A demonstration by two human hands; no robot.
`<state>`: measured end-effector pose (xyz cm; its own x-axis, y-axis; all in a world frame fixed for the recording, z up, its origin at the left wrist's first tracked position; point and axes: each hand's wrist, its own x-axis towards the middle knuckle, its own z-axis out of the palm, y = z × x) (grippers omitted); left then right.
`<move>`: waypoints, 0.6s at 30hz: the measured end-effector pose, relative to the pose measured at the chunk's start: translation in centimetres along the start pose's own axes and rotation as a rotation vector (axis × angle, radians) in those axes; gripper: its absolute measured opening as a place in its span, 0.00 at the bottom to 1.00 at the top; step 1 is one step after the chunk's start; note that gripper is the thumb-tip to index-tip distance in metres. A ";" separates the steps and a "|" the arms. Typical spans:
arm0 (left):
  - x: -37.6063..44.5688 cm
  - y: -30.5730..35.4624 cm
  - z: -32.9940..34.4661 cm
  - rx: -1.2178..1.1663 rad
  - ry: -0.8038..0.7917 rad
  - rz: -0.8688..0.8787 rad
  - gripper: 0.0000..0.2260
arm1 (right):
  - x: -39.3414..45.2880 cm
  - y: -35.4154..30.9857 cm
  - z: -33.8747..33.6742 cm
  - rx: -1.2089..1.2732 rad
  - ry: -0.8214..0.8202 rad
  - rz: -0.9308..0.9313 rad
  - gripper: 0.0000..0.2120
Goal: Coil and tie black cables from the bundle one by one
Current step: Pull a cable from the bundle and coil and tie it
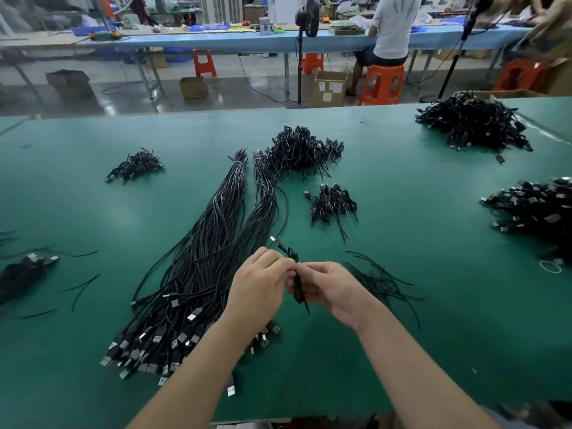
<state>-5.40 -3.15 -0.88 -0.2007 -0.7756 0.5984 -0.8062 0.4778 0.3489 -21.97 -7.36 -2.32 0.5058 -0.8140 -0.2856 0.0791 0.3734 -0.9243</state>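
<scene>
A long bundle of straight black USB cables [210,243] lies on the green table [433,351], plugs fanned out at the near left. Above the table's middle, my left hand [258,291] and my right hand [328,289] both pinch one coiled black cable [298,287]. Its coil hangs between my fingers and its USB plug sticks up past my left fingertips. Loose black twist ties [382,281] lie just right of my right hand. A small heap of tied cables [332,204] sits beyond my hands.
Bigger heaps of coiled cables lie at the middle back [301,151], back right [473,123], right edge [535,209], back left [136,165] and left edge [23,272]. A white rubber band [550,266] lies at the right. A person [391,29] sits at another bench beyond.
</scene>
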 end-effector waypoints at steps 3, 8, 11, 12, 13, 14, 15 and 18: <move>0.2 0.2 -0.8 -0.039 -0.051 -0.045 0.07 | -0.6 -0.9 0.1 -0.070 -0.043 -0.008 0.14; 0.6 0.6 -2.0 -0.053 -0.085 0.004 0.04 | -1.4 -1.5 0.9 -0.045 -0.028 0.015 0.15; 0.5 0.9 -2.2 -0.006 -0.087 0.034 0.03 | -1.6 -1.5 1.5 -0.045 0.029 0.005 0.14; 0.5 1.1 -2.2 0.007 -0.085 0.040 0.03 | -1.7 -1.5 1.7 -0.052 0.050 -0.007 0.13; 0.4 1.2 -2.2 0.019 -0.082 0.041 0.02 | -1.7 -1.4 1.8 -0.062 0.070 -0.021 0.13; 0.4 1.3 -2.2 0.035 -0.079 0.039 0.02 | -1.7 -1.3 2.0 -0.082 0.092 -0.037 0.13; 0.3 1.5 -2.1 0.053 -0.073 0.035 0.02 | -1.7 -1.1 2.1 -0.111 0.118 -0.055 0.13; 0.3 2.1 -1.8 0.097 -0.039 -0.008 0.03 | -1.5 -0.6 2.7 -0.209 0.216 -0.134 0.13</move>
<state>-6.12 -1.62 1.30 -0.2138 -0.7956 0.5668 -0.8577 0.4306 0.2810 -20.49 -5.17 -0.64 0.3076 -0.9334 -0.1845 -0.0571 0.1755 -0.9828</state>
